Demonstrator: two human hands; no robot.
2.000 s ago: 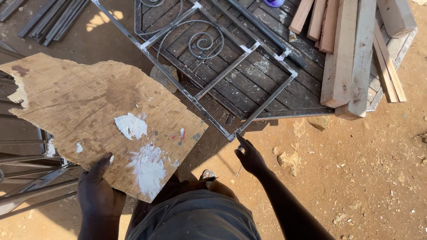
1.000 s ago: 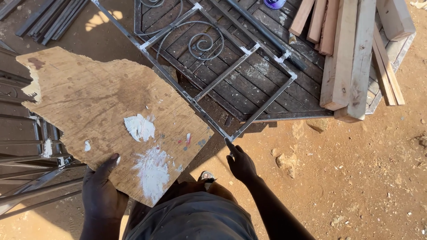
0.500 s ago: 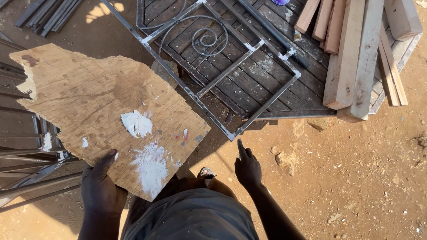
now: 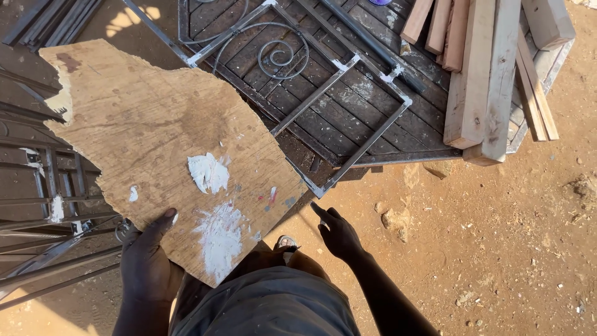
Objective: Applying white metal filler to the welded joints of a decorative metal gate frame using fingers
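Head view, only one I've got: my left hand [image 4: 148, 264] grips the near edge of a ragged plywood board [image 4: 149, 130], thumb on top, fingers wrapped under it. The board is smeared with white putty [image 4: 208, 173] and its long axis runs from 5 o'clock by my legs up to 10 o'clock. My right hand [image 4: 336, 233] hangs free over the sandy ground [image 4: 497, 249], fingers loosely spread, holding nothing, just below the corner of a metal scrollwork frame [image 4: 329, 93] at 12. Stacked timber planks [image 4: 491, 68] sit at 2 o'clock, and metal bars [image 4: 43, 211] crowd in at 9, partly under the board.
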